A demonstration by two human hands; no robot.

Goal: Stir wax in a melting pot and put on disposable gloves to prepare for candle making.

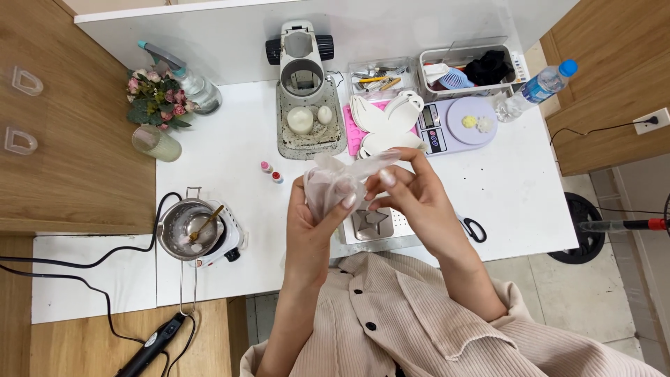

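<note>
Both my hands hold a small clear plastic bag [333, 180] above the white table [230, 146]. My left hand [315, 222] grips the bag's lower part from below. My right hand [408, 190] pinches its upper edge with fingertips. Under the hands lies a metal star-shaped mould [370, 223] on a white tray. White flat butterfly-shaped moulds [386, 122] lie on a pink mould just beyond.
A small pot with a spoon [187, 227] sits on a hot plate at left. Behind are a kitchen scale [460, 124], a white stand with two pale lumps [304, 115], tool trays, a water bottle [536, 89], flowers, a glass and two tiny dye bottles [271, 172]. Scissors [474, 228] lie at right.
</note>
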